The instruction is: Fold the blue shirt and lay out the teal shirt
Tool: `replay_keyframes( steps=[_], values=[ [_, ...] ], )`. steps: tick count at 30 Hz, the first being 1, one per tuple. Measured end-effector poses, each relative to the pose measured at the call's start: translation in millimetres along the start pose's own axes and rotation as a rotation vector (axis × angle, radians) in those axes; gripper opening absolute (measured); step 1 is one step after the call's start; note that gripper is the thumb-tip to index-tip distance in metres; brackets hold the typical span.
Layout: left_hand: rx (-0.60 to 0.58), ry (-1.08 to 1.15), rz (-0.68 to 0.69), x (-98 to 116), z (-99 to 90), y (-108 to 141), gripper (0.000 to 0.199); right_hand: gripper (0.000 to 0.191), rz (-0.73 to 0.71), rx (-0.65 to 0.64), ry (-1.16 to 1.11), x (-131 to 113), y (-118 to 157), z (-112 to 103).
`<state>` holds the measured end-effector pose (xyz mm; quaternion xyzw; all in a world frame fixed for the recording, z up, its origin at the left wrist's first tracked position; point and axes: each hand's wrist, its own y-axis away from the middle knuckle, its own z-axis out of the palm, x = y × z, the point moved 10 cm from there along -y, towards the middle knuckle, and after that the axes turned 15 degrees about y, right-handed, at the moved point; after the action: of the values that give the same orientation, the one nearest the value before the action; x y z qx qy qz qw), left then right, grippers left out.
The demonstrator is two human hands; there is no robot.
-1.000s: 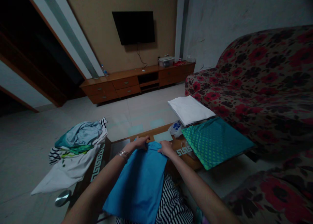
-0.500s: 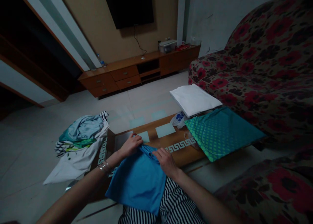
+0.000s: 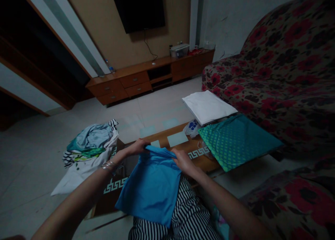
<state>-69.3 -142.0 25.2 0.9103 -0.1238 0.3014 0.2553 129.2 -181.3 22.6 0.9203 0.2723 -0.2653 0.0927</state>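
A plain blue cloth (image 3: 151, 187), perhaps a garment, hangs over my striped lap (image 3: 192, 212), its upper edge stretched between my hands. My left hand (image 3: 138, 146) is closed on the cloth's upper left corner, with silver bangles on the wrist. At the upper right corner, my right hand (image 3: 183, 161) grips the same edge. The top band of the cloth is creased between them, while the lower part lies fairly flat. My fingertips are partly hidden by the cloth and by the backs of my hands.
A low wooden table (image 3: 162, 142) stands in front of me. At its left lies a heap of clothes (image 3: 91, 142). On the right are a folded green cloth (image 3: 235, 142), a folded white cloth (image 3: 209, 105) and a plastic bag (image 3: 192, 128). A floral sofa (image 3: 274, 72) borders the right.
Both hands have moved up and slightly apart, lifting the blue cloth's top edge and pulling it straighter. The bunched top right corner is now smoother.
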Motion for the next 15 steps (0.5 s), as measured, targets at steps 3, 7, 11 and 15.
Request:
replay_keyframes(
  steps=[3,7,11,15],
  values=[
    [-0.042,0.157,-0.053,22,-14.9,-4,0.02,0.025,-0.05,0.002,-0.129,2,4,-30],
    [-0.032,0.274,-0.025,76,-36.9,-10,0.026,0.029,-0.146,0.043,-0.203,-4,26,-88],
    [-0.047,0.299,0.057,134,-56.4,-16,0.03,0.031,-0.187,0.068,-0.15,-14,58,-148],
    [-0.078,0.242,0.172,190,-71.6,-31,0.033,0.032,-0.236,0.094,-0.139,-25,82,-201]
  ],
)
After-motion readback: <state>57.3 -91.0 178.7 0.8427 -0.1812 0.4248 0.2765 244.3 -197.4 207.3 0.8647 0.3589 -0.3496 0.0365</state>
